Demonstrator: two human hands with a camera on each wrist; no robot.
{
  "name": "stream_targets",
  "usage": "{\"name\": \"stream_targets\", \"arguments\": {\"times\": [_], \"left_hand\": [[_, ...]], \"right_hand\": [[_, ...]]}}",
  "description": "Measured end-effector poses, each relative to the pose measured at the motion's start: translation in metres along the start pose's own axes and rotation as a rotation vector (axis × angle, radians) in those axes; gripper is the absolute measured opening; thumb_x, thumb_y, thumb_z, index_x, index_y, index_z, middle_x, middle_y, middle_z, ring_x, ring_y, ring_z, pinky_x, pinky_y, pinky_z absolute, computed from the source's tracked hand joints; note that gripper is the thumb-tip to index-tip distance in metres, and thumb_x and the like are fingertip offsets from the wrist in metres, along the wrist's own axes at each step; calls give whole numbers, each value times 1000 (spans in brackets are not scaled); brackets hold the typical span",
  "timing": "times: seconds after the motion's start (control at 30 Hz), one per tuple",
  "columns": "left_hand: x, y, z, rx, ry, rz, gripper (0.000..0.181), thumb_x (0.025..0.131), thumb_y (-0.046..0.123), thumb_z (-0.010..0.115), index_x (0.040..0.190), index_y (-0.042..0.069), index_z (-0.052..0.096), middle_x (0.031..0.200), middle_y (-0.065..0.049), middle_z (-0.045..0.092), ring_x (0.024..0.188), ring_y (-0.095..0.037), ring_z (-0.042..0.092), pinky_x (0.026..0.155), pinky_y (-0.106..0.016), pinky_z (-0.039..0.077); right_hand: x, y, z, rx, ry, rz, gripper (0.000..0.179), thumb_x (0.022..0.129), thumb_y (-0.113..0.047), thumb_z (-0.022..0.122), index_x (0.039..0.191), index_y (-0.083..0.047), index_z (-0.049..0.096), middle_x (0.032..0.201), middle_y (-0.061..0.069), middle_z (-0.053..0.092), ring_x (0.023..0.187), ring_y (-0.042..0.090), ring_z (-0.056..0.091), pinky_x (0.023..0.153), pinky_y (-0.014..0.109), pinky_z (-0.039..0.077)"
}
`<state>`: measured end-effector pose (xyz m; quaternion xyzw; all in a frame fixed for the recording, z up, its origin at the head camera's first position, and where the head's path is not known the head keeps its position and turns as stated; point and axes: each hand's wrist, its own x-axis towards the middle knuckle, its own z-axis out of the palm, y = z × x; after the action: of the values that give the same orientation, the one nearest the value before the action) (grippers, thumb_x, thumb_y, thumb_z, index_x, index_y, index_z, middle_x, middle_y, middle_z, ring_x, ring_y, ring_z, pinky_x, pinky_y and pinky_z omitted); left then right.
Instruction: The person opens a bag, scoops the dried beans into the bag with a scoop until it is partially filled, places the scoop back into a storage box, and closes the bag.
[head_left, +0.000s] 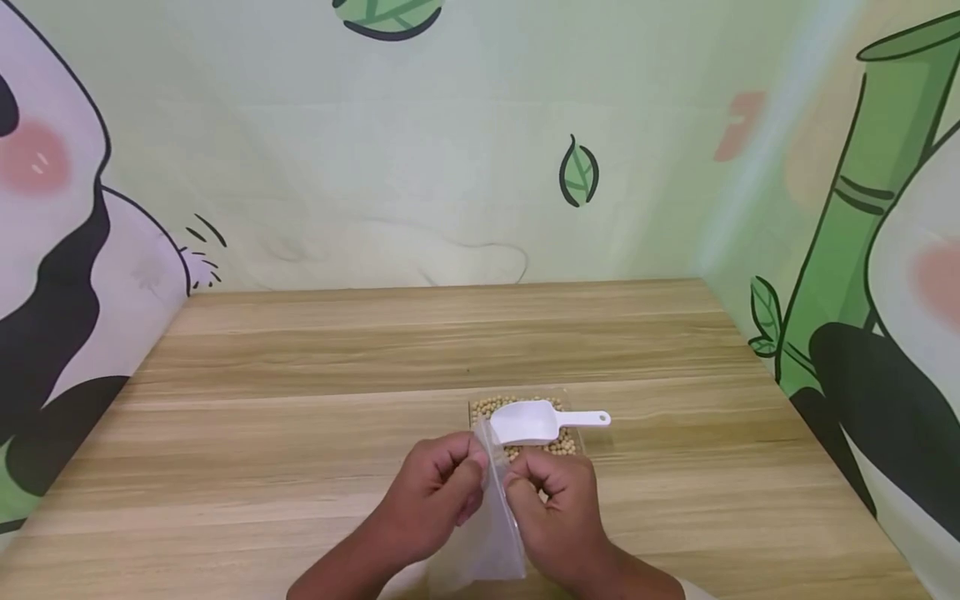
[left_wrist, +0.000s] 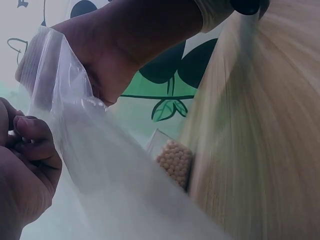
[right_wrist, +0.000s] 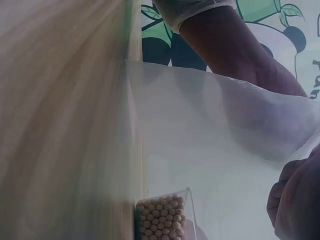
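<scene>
Between my two hands hangs a translucent plastic zip bag [head_left: 491, 533], its top edge up and its body dropping toward the table. My left hand [head_left: 438, 492] pinches the upper left side of the bag between thumb and curled fingers. On the other side, my right hand [head_left: 558, 508] pinches the bag's upper edge the same way. Just beyond the hands stands a clear box of round beige beans [head_left: 562, 446]. A white scoop [head_left: 528, 421] lies across the beans, handle pointing right. In the left wrist view the bag [left_wrist: 115, 165] looks flat and hangs at a slant.
The wood-grain table [head_left: 300, 400] extends to a back wall [head_left: 465, 167] printed with leaves. Panda and bamboo prints cover the side walls. The clear box [right_wrist: 190, 210] also shows low in the right wrist view, beyond the bag.
</scene>
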<state>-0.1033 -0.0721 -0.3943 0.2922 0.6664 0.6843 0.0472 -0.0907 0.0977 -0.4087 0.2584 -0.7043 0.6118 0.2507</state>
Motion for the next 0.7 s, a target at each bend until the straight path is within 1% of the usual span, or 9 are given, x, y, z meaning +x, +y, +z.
{"name": "stream_targets", "arguments": {"times": [0.13,0.23,0.3,0.43,0.5,0.6,0.7], "left_hand": [[0,0,0,22,15,4,31,103,-6,48,73,0,45,54,-19,35,54,2,38,44,-22,30],[0,0,-2,53,20,-5,31,102,-6,49,72,1,45,55,-19,36,54,3,38,44,-22,30],[0,1,-5,62,28,-17,32,102,-5,48,71,1,45,55,-19,35,54,3,38,45,-22,29],[-1,5,-16,47,34,-27,34,104,-4,47,71,1,42,54,-19,31,53,3,35,44,-20,28],[-1,7,-20,37,30,-26,35,104,-4,47,70,1,41,53,-19,30,52,3,35,43,-20,28],[-1,8,-26,22,17,-29,36,104,-4,47,69,0,41,52,-20,30,50,3,36,41,-20,29],[-1,7,-29,10,16,-21,35,103,-5,46,69,-1,41,51,-20,29,49,3,36,41,-20,28]], "right_hand": [[-1,1,1,-24,17,-8,29,78,17,58,62,-7,61,47,3,51,55,-11,43,47,9,35],[-1,2,1,-40,20,-7,30,78,17,58,61,-7,61,47,3,50,55,-11,41,46,9,34],[2,2,-1,-46,41,29,31,78,18,57,61,-7,60,47,3,49,54,-12,40,44,10,33],[11,1,-8,-31,134,160,35,80,20,52,58,-7,55,46,4,41,50,-11,35,42,13,26],[15,1,-12,-15,163,200,36,80,20,51,57,-7,52,46,5,37,48,-10,32,41,14,23],[17,2,-14,-27,155,196,36,79,20,51,55,-7,51,45,4,38,48,-9,33,40,16,24],[17,4,-15,-41,151,211,35,79,19,51,55,-8,52,47,-5,38,48,-9,34,41,15,25]]}}
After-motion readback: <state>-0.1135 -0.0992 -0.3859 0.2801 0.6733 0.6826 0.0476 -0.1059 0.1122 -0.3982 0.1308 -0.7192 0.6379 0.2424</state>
